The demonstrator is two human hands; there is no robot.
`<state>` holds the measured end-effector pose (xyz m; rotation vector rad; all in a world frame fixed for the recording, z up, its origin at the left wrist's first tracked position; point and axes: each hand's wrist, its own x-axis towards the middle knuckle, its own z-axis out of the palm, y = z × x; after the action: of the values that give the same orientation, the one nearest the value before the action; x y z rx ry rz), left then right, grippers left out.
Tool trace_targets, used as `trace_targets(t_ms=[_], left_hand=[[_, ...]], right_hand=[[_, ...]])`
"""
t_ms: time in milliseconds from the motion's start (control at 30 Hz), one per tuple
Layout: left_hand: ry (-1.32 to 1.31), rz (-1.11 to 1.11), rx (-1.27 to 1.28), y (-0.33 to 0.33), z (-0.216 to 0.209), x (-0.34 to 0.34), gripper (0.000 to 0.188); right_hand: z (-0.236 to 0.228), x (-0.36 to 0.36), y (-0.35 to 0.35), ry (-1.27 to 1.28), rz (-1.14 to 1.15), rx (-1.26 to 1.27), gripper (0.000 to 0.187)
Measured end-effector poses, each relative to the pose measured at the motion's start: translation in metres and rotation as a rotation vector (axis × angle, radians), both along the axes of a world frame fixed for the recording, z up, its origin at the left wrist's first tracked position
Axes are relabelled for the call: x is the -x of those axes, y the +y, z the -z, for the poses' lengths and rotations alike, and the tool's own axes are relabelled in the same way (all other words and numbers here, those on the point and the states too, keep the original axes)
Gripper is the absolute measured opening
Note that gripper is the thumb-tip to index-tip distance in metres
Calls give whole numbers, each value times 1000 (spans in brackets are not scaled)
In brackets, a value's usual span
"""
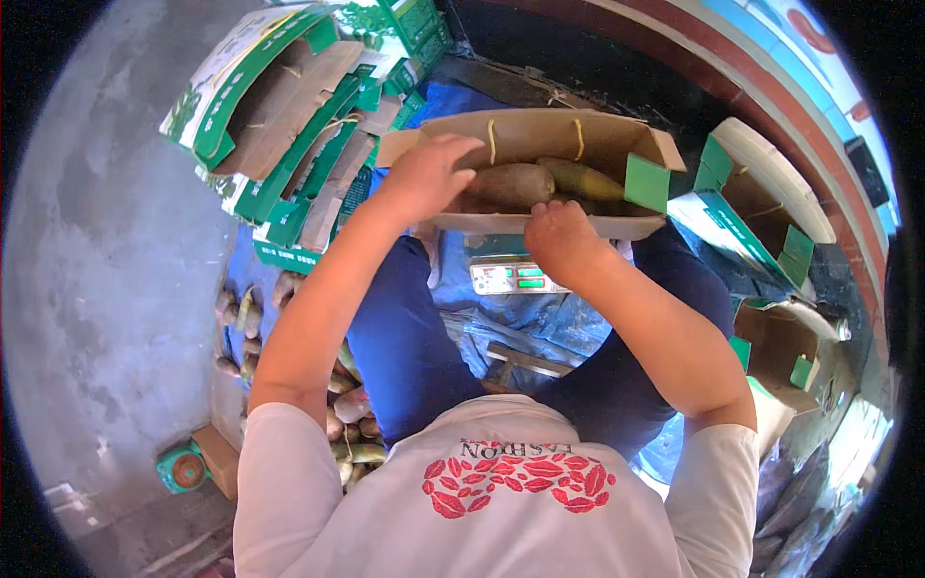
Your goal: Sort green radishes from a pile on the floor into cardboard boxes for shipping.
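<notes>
An open cardboard box (pixel 540 125) with yellow cord handles sits in front of me, over a scale (pixel 511 279) with green displays. Inside lie large long root vegetables that look like radishes, one reddish-brown (pixel 511 185) and one greenish (pixel 583 181). My left hand (pixel 424 178) reaches over the box's left end, thumb and fingers apart, nothing visible between them. At the middle of the near wall, my right hand (pixel 564 236) has its fingers curled over the rim. A green end flap (pixel 646 182) folds up at the box's right.
Green and white flattened or empty boxes (pixel 279 125) are stacked at the far left. More open boxes (pixel 761 202) stand along the right. Loose root vegetables (pixel 352 405) lie on the floor by my left leg. A small teal device (pixel 181 469) is near the grey wall.
</notes>
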<state>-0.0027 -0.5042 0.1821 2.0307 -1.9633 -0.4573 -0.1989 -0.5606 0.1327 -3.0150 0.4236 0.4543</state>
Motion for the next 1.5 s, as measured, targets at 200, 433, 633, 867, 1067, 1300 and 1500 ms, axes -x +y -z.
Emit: trace_targets(t_ms=[200,433,633,867,1067,1300,1500], left_hand=[[135,-279,290,72,-38,-29,27],[130,-670,169,224,74,-65,22],[-15,-857,-452,362,170,-43,32],[136,-840,-787,469,243,8,51],[451,-1200,-652,583,333,44,64],[426,-1057,-910,495,254,67,63],[463,-1050,-1084,551,305,101,58]], right_hand=[[1,-4,-3,31,7,47,24],[-11,-5,-7,2,43,8,29],[-31,-11,-15,6,111,-11,27],[-28,-13,-26,-86,142,-65,24],[-25,-29,-25,-160,119,-125,24],[-47,-19,-32,-252,176,-142,22],[-60,-9,-59,-435,200,-281,20]])
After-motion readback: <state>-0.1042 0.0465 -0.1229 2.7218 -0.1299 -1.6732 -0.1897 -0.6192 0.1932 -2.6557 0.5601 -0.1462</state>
